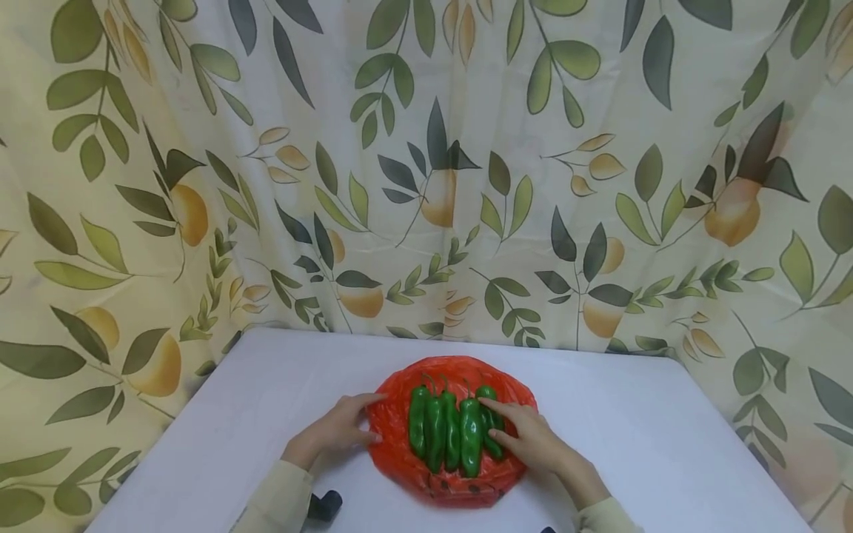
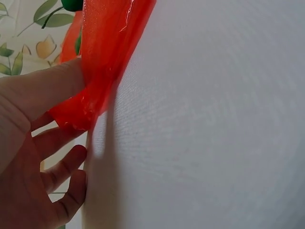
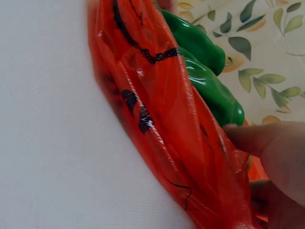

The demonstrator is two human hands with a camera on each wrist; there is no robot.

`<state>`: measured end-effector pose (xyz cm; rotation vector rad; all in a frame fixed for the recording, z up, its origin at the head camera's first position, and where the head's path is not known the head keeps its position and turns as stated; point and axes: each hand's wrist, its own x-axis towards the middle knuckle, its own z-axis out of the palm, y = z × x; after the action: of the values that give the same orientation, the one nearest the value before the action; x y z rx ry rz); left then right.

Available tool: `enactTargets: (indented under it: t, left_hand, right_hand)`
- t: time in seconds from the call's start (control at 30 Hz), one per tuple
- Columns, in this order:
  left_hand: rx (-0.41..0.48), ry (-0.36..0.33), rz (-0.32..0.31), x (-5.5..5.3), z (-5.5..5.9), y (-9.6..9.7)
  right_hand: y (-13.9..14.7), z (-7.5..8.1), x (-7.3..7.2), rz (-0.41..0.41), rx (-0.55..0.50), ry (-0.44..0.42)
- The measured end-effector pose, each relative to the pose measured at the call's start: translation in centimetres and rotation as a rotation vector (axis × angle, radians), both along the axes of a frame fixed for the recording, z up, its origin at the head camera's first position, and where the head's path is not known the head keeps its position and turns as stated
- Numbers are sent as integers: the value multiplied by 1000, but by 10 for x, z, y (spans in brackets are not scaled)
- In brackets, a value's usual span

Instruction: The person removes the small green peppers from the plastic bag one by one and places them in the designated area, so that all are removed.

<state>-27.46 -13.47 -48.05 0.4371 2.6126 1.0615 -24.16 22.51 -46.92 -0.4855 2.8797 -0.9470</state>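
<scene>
Several long green peppers (image 1: 435, 435) lie side by side on a crinkled red plastic bag (image 1: 400, 463) spread on the white table. At the bag's left edge is my left hand (image 1: 340, 428); in the left wrist view its thumb (image 2: 52, 88) and index finger pinch a fold of the bag, with the other fingers loosely bent below. My right hand (image 1: 533, 438) is over the bag's right side, index finger and thumb round the rightmost green pepper (image 1: 489, 418). The right wrist view shows the thumb (image 3: 248, 137) against a pepper's end, the other fingers partly hidden by the bag.
The white table (image 1: 640, 422) extends to both sides of the bag. A curtain (image 1: 460, 185) printed with leaves and fruit hangs behind it and along the left and right. A small black device (image 1: 325, 507) sits by the left wrist.
</scene>
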Motion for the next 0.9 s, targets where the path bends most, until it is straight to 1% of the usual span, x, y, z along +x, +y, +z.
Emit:
enactTargets:
  t: [0.17,0.3,0.5,0.67,0.77,0.9]
  left_hand:
    - [-2,9,12,1,0,0]
    - [-5,0,20,2,0,0]
    - [-4,7,14,2,1,3]
    - [-8,10,18,1,0,4]
    - [-11,11,18,0,-1,3]
    - [-11,7,13,1,1,2]
  right_hand:
    - [-2,-2,-3,-13,-22,6]
    - [-1,-3,-4,-12,-66,-4]
    - [6,1,-3,29,-131,-14]
    - [9,11,-2,78,-152,-35]
    - [10,19,-1,93,-159,-58]
    - [11,33,2,99,-172,-86]
